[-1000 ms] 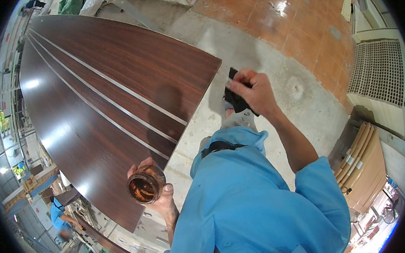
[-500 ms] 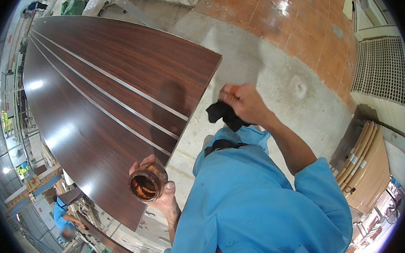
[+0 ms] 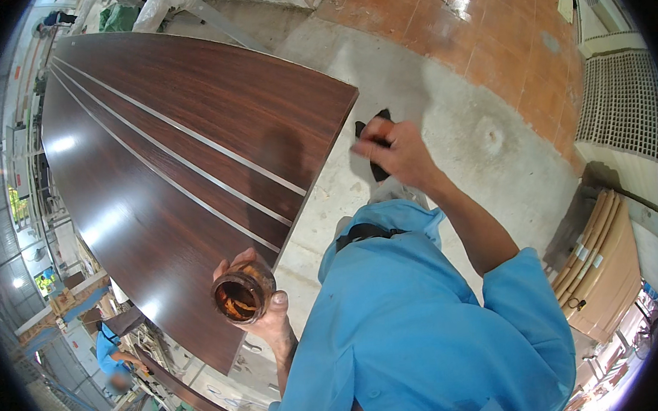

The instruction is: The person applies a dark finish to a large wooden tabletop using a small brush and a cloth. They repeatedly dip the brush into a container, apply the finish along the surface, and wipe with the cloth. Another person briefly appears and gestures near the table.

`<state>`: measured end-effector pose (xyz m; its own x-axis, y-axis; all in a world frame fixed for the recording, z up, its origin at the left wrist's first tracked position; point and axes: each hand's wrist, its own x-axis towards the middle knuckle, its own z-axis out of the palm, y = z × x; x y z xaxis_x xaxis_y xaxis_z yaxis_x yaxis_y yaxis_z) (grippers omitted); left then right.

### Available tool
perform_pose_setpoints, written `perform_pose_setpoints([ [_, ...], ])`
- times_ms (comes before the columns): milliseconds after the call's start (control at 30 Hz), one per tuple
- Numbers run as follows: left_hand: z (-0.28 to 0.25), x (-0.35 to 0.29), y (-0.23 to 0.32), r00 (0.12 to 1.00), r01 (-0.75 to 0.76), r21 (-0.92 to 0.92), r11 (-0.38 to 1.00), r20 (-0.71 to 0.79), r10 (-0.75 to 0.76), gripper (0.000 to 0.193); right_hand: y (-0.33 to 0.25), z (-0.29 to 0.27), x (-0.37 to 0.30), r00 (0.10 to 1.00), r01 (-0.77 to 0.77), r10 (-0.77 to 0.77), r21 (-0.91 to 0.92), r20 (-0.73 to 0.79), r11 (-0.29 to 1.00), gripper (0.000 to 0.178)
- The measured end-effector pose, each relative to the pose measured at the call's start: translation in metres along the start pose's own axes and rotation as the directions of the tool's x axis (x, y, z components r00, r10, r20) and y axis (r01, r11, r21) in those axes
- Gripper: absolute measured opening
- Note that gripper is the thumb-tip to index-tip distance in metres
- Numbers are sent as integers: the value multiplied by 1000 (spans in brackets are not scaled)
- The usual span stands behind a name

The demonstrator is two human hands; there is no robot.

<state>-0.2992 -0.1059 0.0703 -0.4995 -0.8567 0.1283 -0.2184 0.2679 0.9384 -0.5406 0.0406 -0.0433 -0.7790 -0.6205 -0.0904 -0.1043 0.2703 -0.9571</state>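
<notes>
My left hand (image 3: 270,323) is wrapped round a small brown-stained jar (image 3: 238,295), its mouth tipped toward me. Orange-brown smears coat the jar's inside. It is held over the near edge of a large dark brown wood-grain panel (image 3: 188,116) with three pale metallic strips along its length. My right hand (image 3: 397,150), slightly blurred, is closed on a black cloth (image 3: 378,174) off the panel's right end, above the concrete floor. Parts of the cloth stick out above and below the fingers.
Orange tiles (image 3: 476,31) border the grey concrete floor (image 3: 444,123). At the right stand stacked tan curved panels (image 3: 600,264) and a cream grid-like stack (image 3: 616,101). Another person in blue (image 3: 110,347) bends over a long dark board (image 3: 198,398) at the lower left.
My right hand has lifted slightly away from my body with the black cloth, which is now more bunched. My left hand still holds the jar; the view has shifted slightly.
</notes>
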Motion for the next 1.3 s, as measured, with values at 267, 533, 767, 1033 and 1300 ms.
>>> perform_pose_setpoints([
  [267,-5,-2,-1,1000,10,-55,998,17,-9,98,-5,25,-16,993,-88,71,201,90,976,30],
  [533,-12,-2,-5,999,-13,-72,997,39,16,97,-8,34,-16,994,-83,62,234,93,969,29],
  [767,-12,-2,-6,998,-24,-90,996,48,29,96,-11,33,-18,961,98,-92,-8,261,995,23],
  [1033,-11,-5,-7,998,-41,-87,995,48,45,95,3,1,3,999,-37,37,47,14,998,20],
  [1300,-5,-2,-8,997,-46,-111,993,63,54,95,-5,-11,10,988,-95,127,305,-85,948,20],
])
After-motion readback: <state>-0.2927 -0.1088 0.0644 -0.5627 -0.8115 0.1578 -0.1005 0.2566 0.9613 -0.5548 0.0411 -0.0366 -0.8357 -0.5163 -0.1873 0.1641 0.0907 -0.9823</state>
